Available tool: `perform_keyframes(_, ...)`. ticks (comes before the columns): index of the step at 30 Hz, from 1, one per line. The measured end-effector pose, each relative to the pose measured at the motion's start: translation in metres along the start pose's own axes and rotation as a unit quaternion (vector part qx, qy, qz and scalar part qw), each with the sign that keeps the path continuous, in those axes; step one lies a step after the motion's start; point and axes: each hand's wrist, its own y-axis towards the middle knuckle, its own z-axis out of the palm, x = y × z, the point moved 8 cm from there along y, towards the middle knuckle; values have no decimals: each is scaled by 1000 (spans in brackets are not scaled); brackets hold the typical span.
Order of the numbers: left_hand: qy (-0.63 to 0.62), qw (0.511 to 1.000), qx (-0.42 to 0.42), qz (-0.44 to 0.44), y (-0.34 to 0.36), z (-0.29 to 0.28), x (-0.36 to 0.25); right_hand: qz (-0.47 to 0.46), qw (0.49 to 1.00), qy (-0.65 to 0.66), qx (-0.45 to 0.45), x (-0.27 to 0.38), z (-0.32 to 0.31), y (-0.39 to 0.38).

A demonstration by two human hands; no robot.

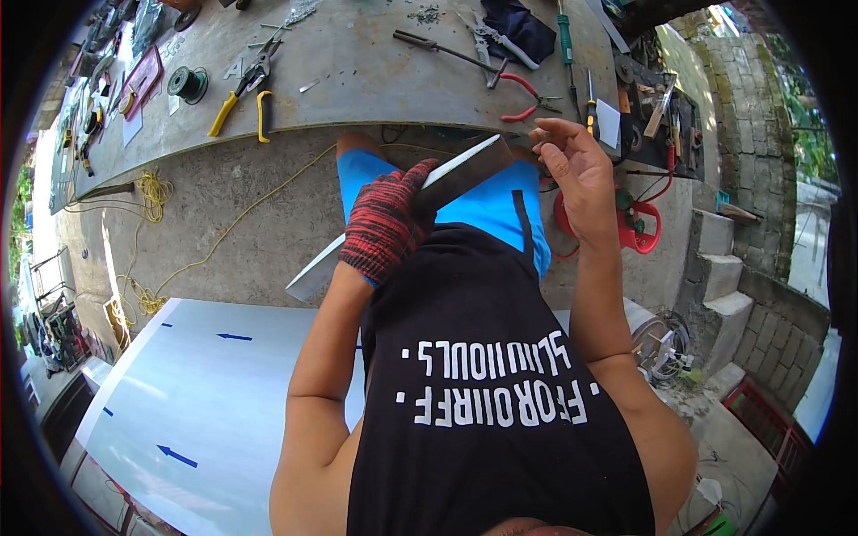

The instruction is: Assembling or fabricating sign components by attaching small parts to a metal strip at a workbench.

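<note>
My left hand (386,223), in a red and black knit glove, is wrapped round a long, thin metal strip (466,171) with a pale edge. The strip lies slantwise over my lap, its upper end pointing toward the bench; the glove covers its middle. Just right of that end my bare right hand (583,170) is raised, thumb and fingers curled together. Whatever sits between those fingertips is too small to make out. On the bench edge beyond lie yellow-handled snips (241,94) and red-handled pliers (527,100).
A grey metal workbench (349,80) spans the front, bearing a green wire spool (186,84), a metal T-shaped tool (447,50) and a green-handled screwdriver (565,40). Yellow cord (154,196) trails over the floor. A white sheet with blue arrows (241,393) lies behind left; concrete steps (722,286) stand right.
</note>
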Motion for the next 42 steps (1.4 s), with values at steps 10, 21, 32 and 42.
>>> perform_keyframes(10,8,1000,6,-8,0,-1,1,14,1000,2,-5,0,2,-1)
perform_keyframes(21,81,997,-6,-18,0,-6,4,12,1000,9,2,0,4,0)
perform_keyframes(32,188,979,-82,9,5,-21,8,0,1000,-16,9,-2,3,0)
perform_keyframes(42,290,948,-110,66,57,-2,52,-11,999,-42,11,4,4,0)
